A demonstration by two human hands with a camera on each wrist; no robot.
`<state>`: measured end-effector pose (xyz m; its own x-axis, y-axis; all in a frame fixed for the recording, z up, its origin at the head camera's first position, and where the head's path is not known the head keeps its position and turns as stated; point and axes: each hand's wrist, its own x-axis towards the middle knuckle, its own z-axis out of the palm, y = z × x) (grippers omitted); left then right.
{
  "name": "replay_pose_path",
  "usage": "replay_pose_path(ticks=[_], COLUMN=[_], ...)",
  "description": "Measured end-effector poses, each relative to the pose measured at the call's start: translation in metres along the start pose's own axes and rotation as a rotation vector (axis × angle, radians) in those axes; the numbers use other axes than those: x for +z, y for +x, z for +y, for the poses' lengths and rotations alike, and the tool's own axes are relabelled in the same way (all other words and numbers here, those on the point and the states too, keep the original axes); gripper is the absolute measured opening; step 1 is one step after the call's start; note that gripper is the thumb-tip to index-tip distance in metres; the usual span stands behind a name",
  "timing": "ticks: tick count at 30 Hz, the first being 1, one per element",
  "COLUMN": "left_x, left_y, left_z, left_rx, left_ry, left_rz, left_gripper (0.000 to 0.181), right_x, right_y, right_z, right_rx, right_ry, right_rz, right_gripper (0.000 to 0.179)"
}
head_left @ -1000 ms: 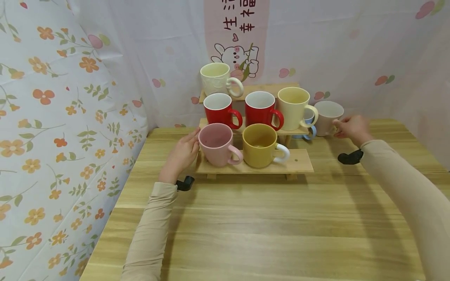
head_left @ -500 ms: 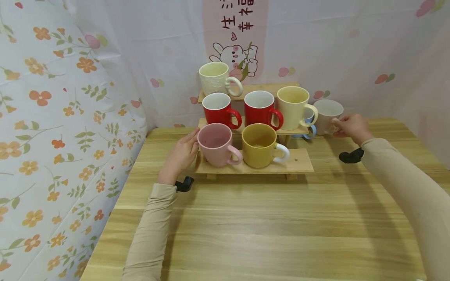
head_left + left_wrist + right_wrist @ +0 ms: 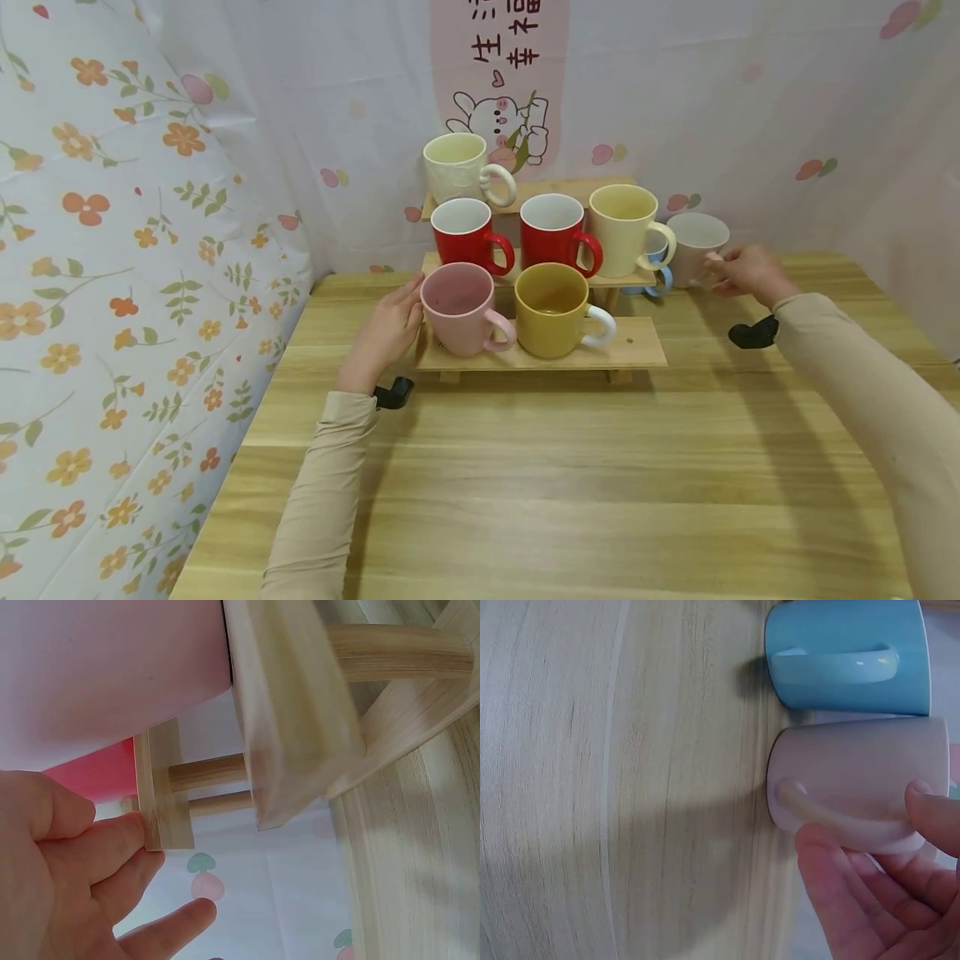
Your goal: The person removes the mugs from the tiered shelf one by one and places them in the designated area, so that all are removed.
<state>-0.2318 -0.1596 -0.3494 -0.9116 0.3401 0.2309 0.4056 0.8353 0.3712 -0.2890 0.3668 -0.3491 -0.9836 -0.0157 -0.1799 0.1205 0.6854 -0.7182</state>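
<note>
My left hand is beside the pink mug, at the left end of the tiered wooden rack. Its fingertips touch the end of the middle board, and the little finger points out straight in the left wrist view. At the right, my right hand pinches the handle of a pale greyish-pink mug between thumb and fingers. That mug is upright on the table, close beside a light blue mug, which the rack and a cream mug partly hide in the head view.
The rack's lower board also bears a mustard mug with a white handle. Two red mugs and a cream mug stand on the middle board. An off-white mug is on the top board. Patterned cloth hangs behind.
My right hand and the greyish-pink mug have shifted very slightly, its handle now a little farther left. My left hand stays at the rack's end.
</note>
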Motion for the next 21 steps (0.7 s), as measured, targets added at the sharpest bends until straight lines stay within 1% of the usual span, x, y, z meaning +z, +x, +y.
replay_pose_path(ticks=[4, 7, 11, 14, 21], left_x=[-0.001, -0.001, -0.001, -0.001, -0.002], left_y=[0.001, 0.0, -0.001, 0.0, 0.001], left_z=[0.001, 0.002, 0.002, 0.002, 0.002], left_rx=[0.006, -0.002, -0.012, -0.011, -0.019], left_ry=[-0.007, -0.006, -0.007, -0.01, -0.008], left_rz=[0.011, 0.003, -0.01, -0.009, -0.008], left_gripper=[0.043, 0.043, 0.043, 0.043, 0.044], right_x=[-0.003, -0.005, -0.007, -0.009, -0.02], right_y=[-0.001, -0.002, -0.004, -0.004, -0.002], right_z=[0.001, 0.002, 0.0, -0.004, -0.017], right_rx=[-0.017, -0.019, -0.014, -0.006, -0.018], right_ry=[0.003, 0.021, 0.034, 0.022, -0.025], right_rz=[0.015, 0.047, 0.112, 0.145, 0.164], right_gripper=[0.056, 0.055, 0.053, 0.053, 0.06])
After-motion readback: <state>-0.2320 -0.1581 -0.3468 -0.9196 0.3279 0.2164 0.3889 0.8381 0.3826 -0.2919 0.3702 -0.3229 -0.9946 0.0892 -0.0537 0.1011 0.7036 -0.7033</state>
